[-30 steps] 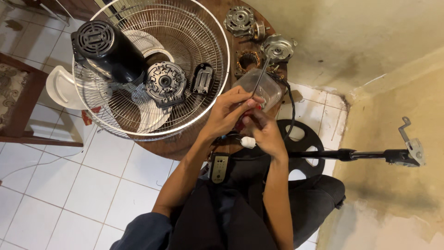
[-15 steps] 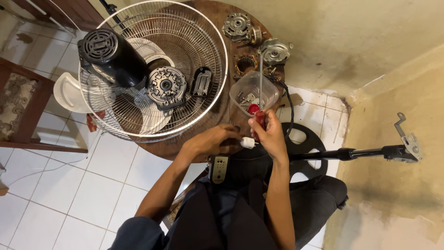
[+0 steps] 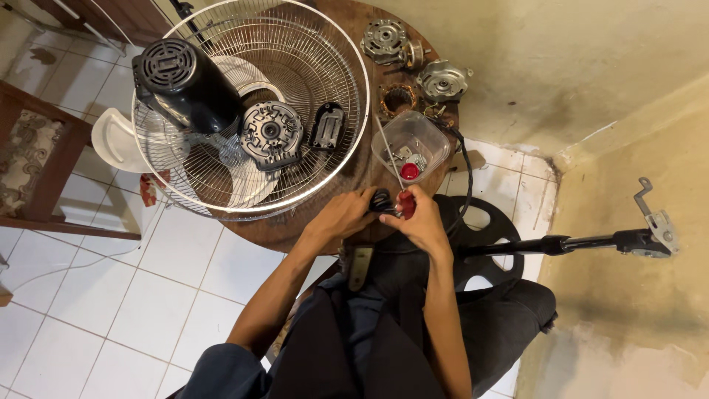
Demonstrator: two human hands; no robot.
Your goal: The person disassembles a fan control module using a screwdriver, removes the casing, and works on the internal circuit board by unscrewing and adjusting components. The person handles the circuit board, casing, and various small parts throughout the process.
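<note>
Screwdriver with a red handle and thin metal shaft (image 3: 399,185), held at the near edge of the round wooden table (image 3: 295,229). Handle sits low, in the right hand (image 3: 421,222); shaft runs up and slightly left, away from the body, tip reaching toward the clear plastic tub (image 3: 413,144) just beyond. Long axis thus lies near-to-far, a little tilted left.

Right hand's fingers are clenched round the red handle. Left hand (image 3: 343,214) closes on a small black part (image 3: 380,201), kind not clear, held just left of the handle and touching or nearly touching it. The two hands meet at the middle; the black part lies to the left of the right-hand fingers, at handle level, not at the tip. Left hand is the nearer to it and already has it.

Tub holds small metal bits and a red round cap (image 3: 410,171). Beyond it, a copper-wound stator (image 3: 399,100) and two grey metal motor housings (image 3: 443,80). To the left, a large wire fan guard (image 3: 325,44) lies flat, carrying a black motor casing (image 3: 185,85), a round metal motor plate (image 3: 269,133) and a small black switch block (image 3: 327,127). Right of the knees, a black fan stand pole (image 3: 583,242) over a round base.
</note>
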